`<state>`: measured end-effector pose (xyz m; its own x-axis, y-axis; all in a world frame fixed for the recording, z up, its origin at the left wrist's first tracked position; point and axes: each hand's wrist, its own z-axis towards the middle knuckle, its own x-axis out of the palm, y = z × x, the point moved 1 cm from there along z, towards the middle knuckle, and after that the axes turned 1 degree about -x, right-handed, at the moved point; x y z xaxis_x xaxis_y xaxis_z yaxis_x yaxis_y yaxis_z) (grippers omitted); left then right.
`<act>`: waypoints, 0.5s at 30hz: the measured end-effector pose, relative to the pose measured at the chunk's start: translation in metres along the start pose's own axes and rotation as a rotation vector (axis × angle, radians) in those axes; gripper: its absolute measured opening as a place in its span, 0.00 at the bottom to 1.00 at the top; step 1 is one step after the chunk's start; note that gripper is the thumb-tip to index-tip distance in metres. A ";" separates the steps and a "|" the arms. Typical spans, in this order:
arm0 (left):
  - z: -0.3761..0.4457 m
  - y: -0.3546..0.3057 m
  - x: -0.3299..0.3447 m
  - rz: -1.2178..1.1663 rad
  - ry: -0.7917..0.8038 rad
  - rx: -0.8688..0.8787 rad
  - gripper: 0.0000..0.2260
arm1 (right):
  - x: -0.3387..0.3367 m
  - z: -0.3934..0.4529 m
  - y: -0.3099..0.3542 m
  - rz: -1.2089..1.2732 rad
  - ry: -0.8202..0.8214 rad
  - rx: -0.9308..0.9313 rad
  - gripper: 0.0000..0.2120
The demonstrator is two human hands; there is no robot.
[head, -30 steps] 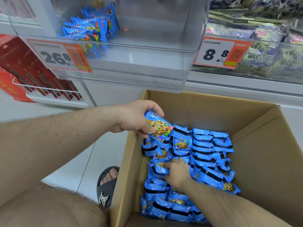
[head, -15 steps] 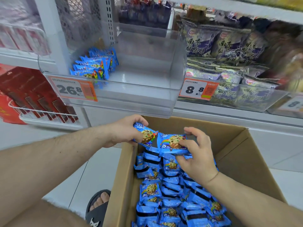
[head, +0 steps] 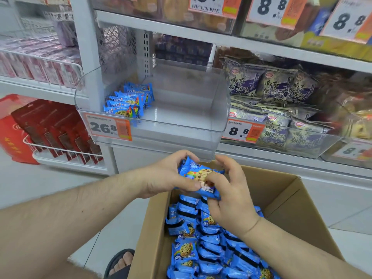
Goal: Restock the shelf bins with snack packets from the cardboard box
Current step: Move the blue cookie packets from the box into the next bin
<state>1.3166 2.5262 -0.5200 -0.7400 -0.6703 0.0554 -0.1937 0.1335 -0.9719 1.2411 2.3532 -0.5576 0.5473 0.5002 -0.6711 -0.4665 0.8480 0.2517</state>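
Left hand [head: 167, 176] and right hand [head: 231, 190]: both grasping blue cookie packets [head: 198, 178] above cardboard box [head: 285, 200], still heaped with packets. Clear shelf bin [head: 181, 125]: one short row stocked, most space unfilled. Early stage, by appearance.

at nine o'clock, red boxes [head: 58, 135] stand in a row inside a white wire basket [head: 66, 156], with a larger red box [head: 12, 137] just beside them at the far left. above, at ten o'clock, pink packets [head: 38, 67] fill another wire shelf. at three o'clock lie purple-and-cream bags [head: 271, 85] printed with dark characters, piled behind an orange-and-white price tag [head: 242, 130] reading 8.8. at one o'clock, on the shelf above, hang more tags [head: 275, 9] reading 8.8, blurred goods behind them. at seven o'clock a foot in a dark sandal [head: 119, 263] rests on the pale tiled floor [head: 112, 234].
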 end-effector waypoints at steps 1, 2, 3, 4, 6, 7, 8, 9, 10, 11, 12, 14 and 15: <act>-0.001 -0.002 0.000 0.022 -0.017 0.012 0.25 | 0.000 0.002 0.001 0.028 0.049 0.020 0.18; -0.002 -0.004 0.000 0.031 -0.021 0.017 0.25 | 0.000 0.003 0.001 0.049 0.098 0.033 0.19; -0.004 -0.005 -0.001 0.034 -0.018 0.024 0.24 | -0.002 0.006 0.002 0.069 0.151 0.041 0.20; -0.005 -0.007 -0.001 0.032 -0.007 0.035 0.24 | -0.003 0.008 0.002 0.089 0.211 0.040 0.21; -0.008 -0.009 0.000 0.035 0.022 0.053 0.23 | -0.008 0.014 0.003 0.110 0.323 -0.008 0.23; -0.009 -0.010 0.000 0.042 0.034 0.058 0.22 | -0.011 0.018 0.003 0.106 0.365 -0.044 0.23; -0.010 -0.011 0.000 0.049 0.039 0.061 0.22 | -0.014 0.022 0.003 0.102 0.403 -0.070 0.24; -0.011 -0.013 -0.001 0.056 0.038 0.062 0.21 | -0.017 0.027 0.003 0.109 0.443 -0.075 0.25; -0.012 -0.014 -0.002 0.065 0.029 0.067 0.21 | -0.020 0.032 0.003 0.129 0.486 -0.054 0.27; -0.013 -0.016 -0.004 0.081 0.014 0.077 0.21 | -0.023 0.036 0.005 0.166 0.528 -0.010 0.31; -0.015 -0.019 -0.007 0.108 -0.002 0.092 0.22 | -0.025 0.041 0.006 0.220 0.556 0.053 0.34; -0.020 -0.028 -0.012 0.196 -0.037 0.129 0.22 | -0.031 0.052 0.012 0.366 0.544 0.189 0.37; -0.023 -0.033 -0.014 0.255 -0.054 0.156 0.22 | -0.033 0.058 0.015 0.437 0.518 0.245 0.36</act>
<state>1.3183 2.5480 -0.4830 -0.7157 -0.6682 -0.2030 0.0985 0.1912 -0.9766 1.2566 2.3591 -0.4913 -0.0821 0.7070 -0.7024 -0.3649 0.6345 0.6813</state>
